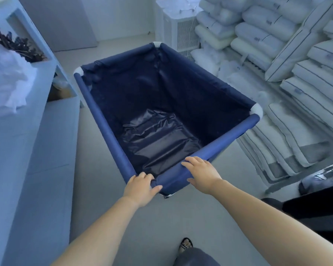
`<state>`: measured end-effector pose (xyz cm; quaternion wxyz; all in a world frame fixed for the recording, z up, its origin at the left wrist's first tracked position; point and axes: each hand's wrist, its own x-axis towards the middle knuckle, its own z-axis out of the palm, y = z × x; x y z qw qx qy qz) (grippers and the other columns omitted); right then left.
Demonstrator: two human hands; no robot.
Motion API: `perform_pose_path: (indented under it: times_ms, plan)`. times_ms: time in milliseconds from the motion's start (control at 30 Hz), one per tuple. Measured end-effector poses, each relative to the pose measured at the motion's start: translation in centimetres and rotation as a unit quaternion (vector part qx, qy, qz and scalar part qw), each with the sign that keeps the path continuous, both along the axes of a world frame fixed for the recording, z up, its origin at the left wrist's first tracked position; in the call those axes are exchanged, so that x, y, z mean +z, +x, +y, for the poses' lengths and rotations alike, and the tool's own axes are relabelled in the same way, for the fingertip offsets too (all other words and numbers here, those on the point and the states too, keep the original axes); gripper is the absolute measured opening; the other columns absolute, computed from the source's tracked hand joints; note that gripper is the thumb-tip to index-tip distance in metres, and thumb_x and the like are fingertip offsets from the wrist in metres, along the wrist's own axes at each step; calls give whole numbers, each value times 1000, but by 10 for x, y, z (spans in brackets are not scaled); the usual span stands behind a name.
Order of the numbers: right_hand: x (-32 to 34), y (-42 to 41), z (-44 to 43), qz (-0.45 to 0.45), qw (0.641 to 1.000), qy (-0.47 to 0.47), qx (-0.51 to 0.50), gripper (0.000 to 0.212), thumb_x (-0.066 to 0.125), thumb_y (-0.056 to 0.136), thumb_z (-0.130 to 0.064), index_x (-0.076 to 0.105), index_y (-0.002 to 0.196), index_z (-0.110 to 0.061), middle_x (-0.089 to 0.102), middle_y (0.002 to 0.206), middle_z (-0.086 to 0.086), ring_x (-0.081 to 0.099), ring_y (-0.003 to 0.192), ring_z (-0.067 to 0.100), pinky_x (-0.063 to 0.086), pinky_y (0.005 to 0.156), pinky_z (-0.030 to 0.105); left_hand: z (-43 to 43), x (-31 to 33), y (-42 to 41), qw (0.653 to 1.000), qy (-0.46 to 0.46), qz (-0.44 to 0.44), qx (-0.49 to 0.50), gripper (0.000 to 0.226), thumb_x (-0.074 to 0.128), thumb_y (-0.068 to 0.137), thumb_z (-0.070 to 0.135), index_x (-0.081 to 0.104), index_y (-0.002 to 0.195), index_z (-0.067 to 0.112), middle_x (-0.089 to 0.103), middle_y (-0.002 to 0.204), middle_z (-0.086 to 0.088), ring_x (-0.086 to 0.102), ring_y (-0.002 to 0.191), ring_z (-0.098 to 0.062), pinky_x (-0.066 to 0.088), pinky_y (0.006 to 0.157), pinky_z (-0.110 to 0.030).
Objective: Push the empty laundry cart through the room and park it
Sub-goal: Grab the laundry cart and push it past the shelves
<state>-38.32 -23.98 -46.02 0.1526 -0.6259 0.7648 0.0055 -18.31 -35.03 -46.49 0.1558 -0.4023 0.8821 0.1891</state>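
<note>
Laundry cart (158, 104) stands on the floor (88, 169) straight ahead of the person, its blue fabric bin empty down to the crumpled liner at the bottom. It sits turned at an angle, so its near corner points back at the person and its long axis runs away toward the upper left. The left hand (140, 186) is clenched around that near corner, fingers wrapped over the padded rail (215, 144). The right hand (202, 172) rests on the rail just to the right of the corner, palm down and fingers curled over the top; it looks more like a press than a full grip. Both hands are close together at one end, the left nearer the body. A white worktop (17, 143) runs along the left, and stacked pillows (296, 73) crowd the right. My judgement is that the coming push must go forward along the gap between them, so steering from the corner matters.
</note>
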Motion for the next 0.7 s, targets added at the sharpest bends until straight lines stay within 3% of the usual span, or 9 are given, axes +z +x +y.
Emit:
perform_pose_path:
  times_ms: [300,433,533,700]
  plan:
    - [-4,62,12,-44,998,4,38,54,51,94,-24,29,144,-23,28,149,-1,26,137,19,24,112,31,7,-4,87,999,-24,-4,44,46,51,87,57,51,111,18,53,113,1,52,104,-22,36,103,-35]
    - [-9,77,35,-44,999,10,11,56,51,94,-24,27,145,-24,30,149,-1,27,136,19,24,111,30,23,-5,124,996,-66,-49,35,47,46,88,59,50,109,17,55,113,0,54,103,-24,39,97,-36]
    - [-12,83,59,-37,999,12,-11,55,50,94,-23,28,144,-24,33,147,-1,29,135,19,24,111,30,36,-5,142,991,-89,-97,29,51,41,88,63,49,112,19,54,116,0,54,107,-24,36,97,-38]
    - [-19,97,100,-25,999,15,-27,51,47,96,-24,28,144,-22,38,143,0,32,132,21,22,112,30,74,-11,146,996,-7,-90,21,58,40,89,62,38,131,21,49,131,-2,47,119,-27,32,107,-46]
